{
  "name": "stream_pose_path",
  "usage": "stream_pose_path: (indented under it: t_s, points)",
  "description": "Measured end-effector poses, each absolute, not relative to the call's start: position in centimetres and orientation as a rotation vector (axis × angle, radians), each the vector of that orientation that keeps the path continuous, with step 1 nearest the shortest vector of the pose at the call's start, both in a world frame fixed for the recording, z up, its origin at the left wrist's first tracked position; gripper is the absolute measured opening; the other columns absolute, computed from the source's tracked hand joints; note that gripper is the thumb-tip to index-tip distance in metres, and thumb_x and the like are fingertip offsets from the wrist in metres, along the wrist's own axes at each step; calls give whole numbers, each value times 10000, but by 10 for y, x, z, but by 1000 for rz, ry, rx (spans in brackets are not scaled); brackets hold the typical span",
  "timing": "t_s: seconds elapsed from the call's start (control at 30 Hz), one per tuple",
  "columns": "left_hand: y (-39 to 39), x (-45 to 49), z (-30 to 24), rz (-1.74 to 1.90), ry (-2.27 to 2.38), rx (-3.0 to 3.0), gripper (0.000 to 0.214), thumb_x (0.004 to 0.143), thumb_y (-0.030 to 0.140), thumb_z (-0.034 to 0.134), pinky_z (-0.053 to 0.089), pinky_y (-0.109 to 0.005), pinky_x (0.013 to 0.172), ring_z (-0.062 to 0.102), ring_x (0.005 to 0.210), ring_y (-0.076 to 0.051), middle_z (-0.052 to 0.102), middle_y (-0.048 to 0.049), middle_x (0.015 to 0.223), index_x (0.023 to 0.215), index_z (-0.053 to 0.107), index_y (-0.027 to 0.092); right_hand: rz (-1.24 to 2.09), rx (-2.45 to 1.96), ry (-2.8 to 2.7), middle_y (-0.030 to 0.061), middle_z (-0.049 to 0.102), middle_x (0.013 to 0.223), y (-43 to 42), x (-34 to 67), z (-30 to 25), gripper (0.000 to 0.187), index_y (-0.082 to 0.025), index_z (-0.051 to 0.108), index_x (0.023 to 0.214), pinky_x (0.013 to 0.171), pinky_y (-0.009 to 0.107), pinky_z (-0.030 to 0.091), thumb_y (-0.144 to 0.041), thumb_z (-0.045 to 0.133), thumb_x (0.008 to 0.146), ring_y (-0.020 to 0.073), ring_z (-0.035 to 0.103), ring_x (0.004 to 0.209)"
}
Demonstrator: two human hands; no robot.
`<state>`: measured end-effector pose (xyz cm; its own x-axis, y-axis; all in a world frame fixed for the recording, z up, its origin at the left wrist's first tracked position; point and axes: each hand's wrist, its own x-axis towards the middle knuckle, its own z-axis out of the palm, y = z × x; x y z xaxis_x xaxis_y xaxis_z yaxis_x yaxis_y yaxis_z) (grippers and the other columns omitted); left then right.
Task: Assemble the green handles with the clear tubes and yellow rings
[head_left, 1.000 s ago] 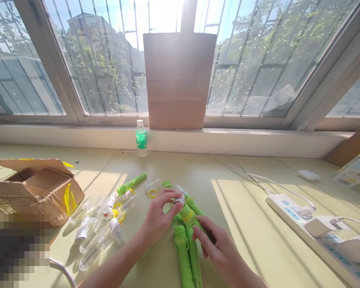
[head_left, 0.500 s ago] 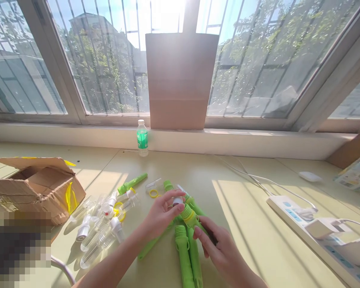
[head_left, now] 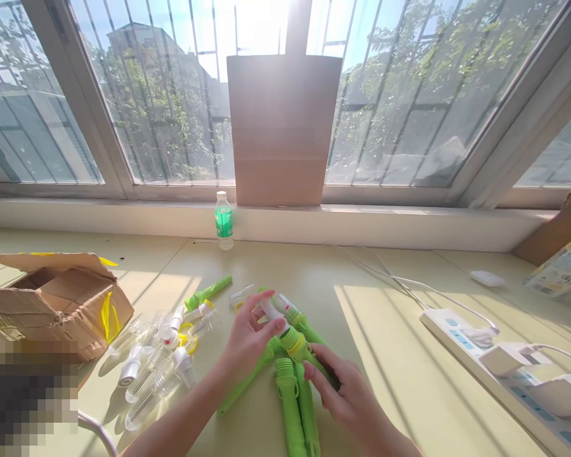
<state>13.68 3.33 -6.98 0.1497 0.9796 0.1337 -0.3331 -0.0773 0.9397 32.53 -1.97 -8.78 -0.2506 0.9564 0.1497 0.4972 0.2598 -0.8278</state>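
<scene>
My right hand (head_left: 345,384) is wrapped around a green threaded flashlight-like tube (head_left: 295,343) with a yellow ring below its threads. Its open end points up and left, towards my left hand (head_left: 245,339). Between the thumb and fingers of that hand is a white plastic insert (head_left: 272,311), tilted, with its lower end at the tube's mouth. Whether it sits inside the mouth I cannot tell. Below my hands lie more green tubes (head_left: 289,406). Just behind, another green tube (head_left: 309,330) has a clear cover (head_left: 282,302) at its end.
To the left are clear plastic covers (head_left: 143,406), white inserts (head_left: 129,369) and yellow rings (head_left: 190,343). An open cardboard box (head_left: 118,311) stands beyond them. A bottle (head_left: 224,222) is near the window ledge; a power strip (head_left: 450,330) with plugs and cables lies right.
My left hand has shifted slightly left, and the white insert now shows longer and tilted above the tube's mouth. My right hand keeps its hold on the green tube.
</scene>
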Motion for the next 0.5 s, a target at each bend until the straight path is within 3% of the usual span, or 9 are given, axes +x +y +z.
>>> stream_pose_path:
  t_s: [0.13,0.23,0.33,0.5]
  points:
    - [34,137,-72,1335,798,1102,529,660,259,856,566,-265,726,671,820,-164,650,-1,870,1137,630,222,769,-1317,-1884,9,672,729,-19,327,-93,269,-220,622,1041,514,274,457,-431,475,963,158,569,520]
    - [34,136,-73,1356,831,1176,440,743,318,795,567,-292,770,682,892,-191,684,-38,937,1142,644,212,667,-1317,-1886,12,690,744,-16,330,-100,276,-213,633,1060,567,274,498,-426,492,957,177,618,600]
    - [33,136,-75,1343,848,1265,390,807,345,738,557,-318,829,683,947,-206,705,-68,1009,1161,643,211,586,-1336,-1875,44,741,860,-13,331,-106,295,-200,648,1084,640,290,540,-426,515,948,208,678,712]
    - [32,138,-79,1279,832,1273,441,795,348,753,555,-335,835,687,944,-216,727,-72,970,1190,612,210,545,-1344,-1893,80,746,1074,-11,332,-106,313,-204,643,1159,776,336,566,-397,499,959,264,705,934]
